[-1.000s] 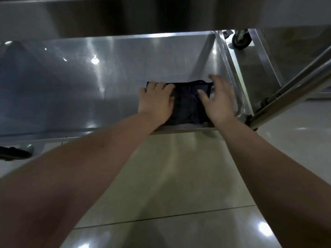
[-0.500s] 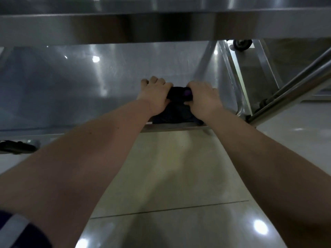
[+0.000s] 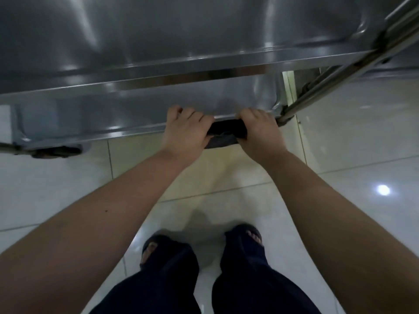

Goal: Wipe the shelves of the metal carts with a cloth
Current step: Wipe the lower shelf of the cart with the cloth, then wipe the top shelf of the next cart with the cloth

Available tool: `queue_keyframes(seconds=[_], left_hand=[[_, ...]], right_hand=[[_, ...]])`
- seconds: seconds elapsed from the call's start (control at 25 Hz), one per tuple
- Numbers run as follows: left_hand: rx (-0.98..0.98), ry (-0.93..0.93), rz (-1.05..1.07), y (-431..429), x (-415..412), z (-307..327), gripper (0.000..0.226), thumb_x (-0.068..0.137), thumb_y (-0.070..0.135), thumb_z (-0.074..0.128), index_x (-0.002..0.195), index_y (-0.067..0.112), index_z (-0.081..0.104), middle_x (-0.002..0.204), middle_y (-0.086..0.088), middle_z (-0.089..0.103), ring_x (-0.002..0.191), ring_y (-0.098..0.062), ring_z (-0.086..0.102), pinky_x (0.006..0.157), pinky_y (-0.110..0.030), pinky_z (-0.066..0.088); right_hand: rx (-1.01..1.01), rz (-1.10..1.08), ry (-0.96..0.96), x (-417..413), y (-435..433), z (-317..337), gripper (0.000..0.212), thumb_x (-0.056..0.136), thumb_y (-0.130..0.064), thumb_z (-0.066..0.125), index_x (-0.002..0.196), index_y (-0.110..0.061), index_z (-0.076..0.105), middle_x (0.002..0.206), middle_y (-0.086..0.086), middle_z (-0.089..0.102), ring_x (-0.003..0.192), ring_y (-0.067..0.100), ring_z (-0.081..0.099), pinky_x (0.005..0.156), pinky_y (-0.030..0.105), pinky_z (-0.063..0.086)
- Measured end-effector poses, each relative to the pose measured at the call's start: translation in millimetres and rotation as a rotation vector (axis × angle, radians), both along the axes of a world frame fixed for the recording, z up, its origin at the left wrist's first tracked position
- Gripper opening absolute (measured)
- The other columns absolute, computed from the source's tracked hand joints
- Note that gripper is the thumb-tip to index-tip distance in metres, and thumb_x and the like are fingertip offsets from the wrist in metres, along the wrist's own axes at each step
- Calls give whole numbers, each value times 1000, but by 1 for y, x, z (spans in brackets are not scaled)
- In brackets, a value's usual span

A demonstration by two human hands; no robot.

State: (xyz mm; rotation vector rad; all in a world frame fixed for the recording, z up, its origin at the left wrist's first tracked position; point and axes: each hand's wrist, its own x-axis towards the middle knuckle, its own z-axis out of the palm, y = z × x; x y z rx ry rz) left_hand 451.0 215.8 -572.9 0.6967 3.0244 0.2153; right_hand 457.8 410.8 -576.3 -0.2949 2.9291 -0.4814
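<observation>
Two hands, left hand (image 3: 186,132) and right hand (image 3: 259,130), side by side, grip the dark, bunched-up cloth (image 3: 226,132) on the front edge of the low shelf (image 3: 90,112), so it seems best to press down hard and slide it slowly along that edge, and not let it slip off.

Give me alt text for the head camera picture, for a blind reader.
The left hand and right hand grip a dark cloth at the front edge of a metal cart's lower shelf, near its right corner. The upper shelf fills the top; below are a tiled floor and the person's feet.
</observation>
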Motion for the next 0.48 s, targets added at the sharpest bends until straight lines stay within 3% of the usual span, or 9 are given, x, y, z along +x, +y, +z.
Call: queue_keyframes(seconds=[0.24, 0.36, 0.48], left_hand=[[138, -78, 176, -13, 48, 139, 28, 78, 21, 69, 106, 21, 71, 99, -1, 70, 99, -30, 59, 95, -43, 30], [188, -87, 288, -20, 61, 209, 31, 74, 19, 73, 105, 23, 72, 94, -1, 72, 94, -30, 62, 93, -43, 33], [279, -58, 357, -34, 64, 289, 27, 74, 19, 76, 100, 23, 72, 89, 1, 72, 88, -29, 62, 87, -39, 32]], right_hand=[[-100, -97, 49, 48, -21, 135, 28, 77, -2, 67, 104, -10, 63, 99, 8, 65, 97, 33, 57, 94, 43, 39], [-141, -150, 59, 61, -36, 205, 34, 75, 3, 65, 107, -10, 64, 102, 10, 65, 98, 34, 57, 96, 48, 41], [-217, -172, 86, 65, -50, 283, 31, 76, 2, 67, 105, -10, 65, 100, 8, 64, 96, 31, 56, 91, 43, 42]])
